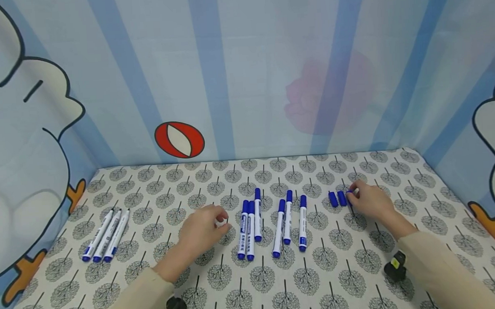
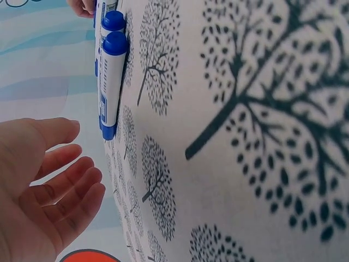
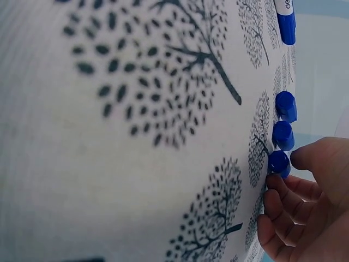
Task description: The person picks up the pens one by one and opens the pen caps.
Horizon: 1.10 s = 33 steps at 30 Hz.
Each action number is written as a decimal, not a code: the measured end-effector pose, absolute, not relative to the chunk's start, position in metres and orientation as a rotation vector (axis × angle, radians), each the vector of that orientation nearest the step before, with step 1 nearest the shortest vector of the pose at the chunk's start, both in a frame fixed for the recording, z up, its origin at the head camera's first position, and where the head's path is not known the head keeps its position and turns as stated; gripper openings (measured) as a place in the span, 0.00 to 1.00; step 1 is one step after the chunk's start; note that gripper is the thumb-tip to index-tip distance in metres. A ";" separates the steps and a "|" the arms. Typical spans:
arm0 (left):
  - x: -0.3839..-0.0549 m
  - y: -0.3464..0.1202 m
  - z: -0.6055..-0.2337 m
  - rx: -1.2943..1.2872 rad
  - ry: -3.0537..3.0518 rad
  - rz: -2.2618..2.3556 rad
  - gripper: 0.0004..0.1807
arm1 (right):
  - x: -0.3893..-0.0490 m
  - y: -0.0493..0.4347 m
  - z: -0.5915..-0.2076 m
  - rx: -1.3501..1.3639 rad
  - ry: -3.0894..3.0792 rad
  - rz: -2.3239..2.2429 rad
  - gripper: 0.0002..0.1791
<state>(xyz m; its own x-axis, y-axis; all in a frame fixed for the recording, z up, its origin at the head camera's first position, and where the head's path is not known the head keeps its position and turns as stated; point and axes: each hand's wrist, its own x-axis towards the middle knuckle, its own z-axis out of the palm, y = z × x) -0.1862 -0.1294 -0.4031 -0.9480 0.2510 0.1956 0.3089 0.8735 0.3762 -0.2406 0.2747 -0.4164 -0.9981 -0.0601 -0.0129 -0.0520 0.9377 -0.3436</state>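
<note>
My right hand is at the right side of the cloth, thumb and index finger on either side of a blue marker cap, pinching it where it lies. Two more blue caps lie in a row just left of it. My left hand hovers with loosely bent fingers and nothing in them, left of several white markers with blue caps. In the left wrist view, the nearest capped marker is apart from its fingertips. Farther left, three uncapped markers lie side by side, dark tips pointing away.
A white cloth printed with dark trees covers the table. Behind it hangs a light blue striped curtain with cartoon figures. Capped markers lie in the middle, between the two hands.
</note>
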 end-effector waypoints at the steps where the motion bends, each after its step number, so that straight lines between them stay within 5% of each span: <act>1: -0.186 -0.129 -0.403 -0.440 -2.902 -0.623 0.09 | -0.241 0.275 -0.416 -0.084 3.067 -0.547 0.17; 12: -0.185 -0.119 -0.404 -0.425 -2.968 -0.736 0.11 | -0.239 0.277 -0.414 -0.102 3.073 -0.575 0.19; 24: -0.185 -0.105 -0.403 -0.333 -3.073 -0.771 0.28 | -0.238 0.274 -0.409 -0.144 3.167 -0.600 0.19; 33: -0.186 -0.097 -0.405 -0.322 -3.088 -0.795 0.31 | -0.237 0.261 -0.400 -0.266 3.252 -0.634 0.17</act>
